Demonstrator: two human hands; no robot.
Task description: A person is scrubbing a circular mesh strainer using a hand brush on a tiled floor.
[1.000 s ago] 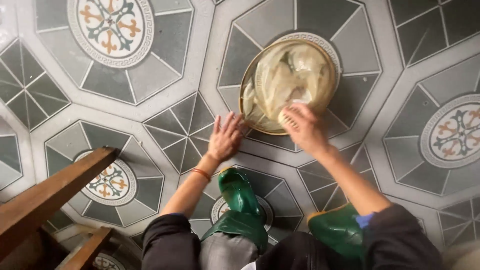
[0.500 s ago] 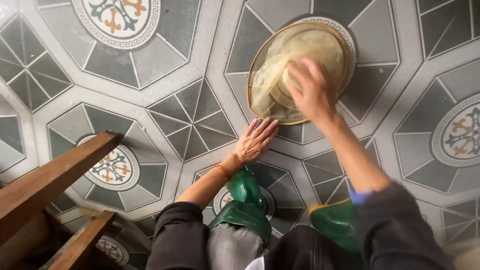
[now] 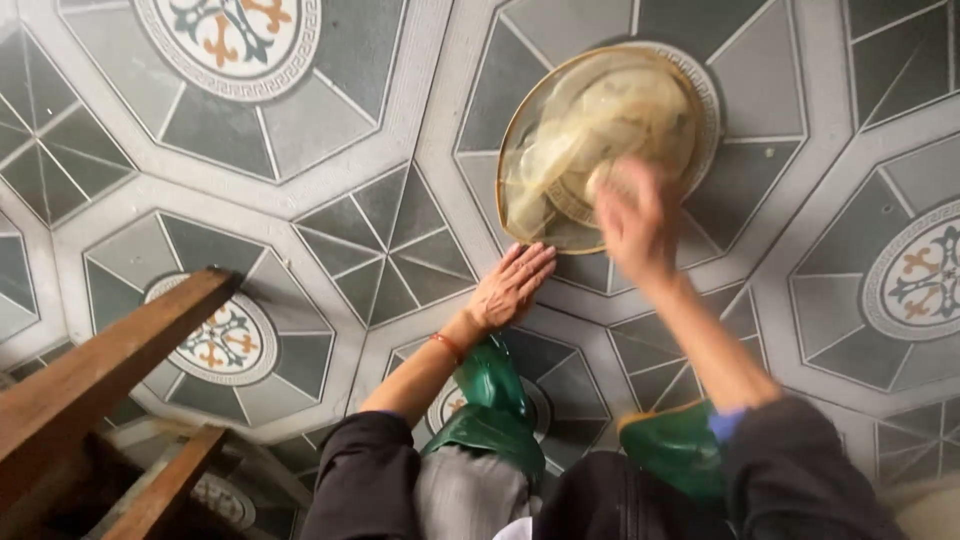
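While the left hand (image 3: 512, 285) lies flat, fingers spread, on the patterned tile floor (image 3: 330, 150), the right hand (image 3: 635, 215) – blurred, grip unreadable – hovers over the round woven tray (image 3: 560, 120) lined with pale plastic sheet, just beyond the left fingertips. Green rubber boots (image 3: 495, 395) below.

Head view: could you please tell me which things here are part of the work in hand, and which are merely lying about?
In the work:
- round shallow tray holding a pale, thin sheet
- right hand, blurred, over the tray
- left hand, flat on the patterned tile floor beside the tray

Lying about:
- brown wooden furniture, lower left
- green rubber boots, worn, not handled
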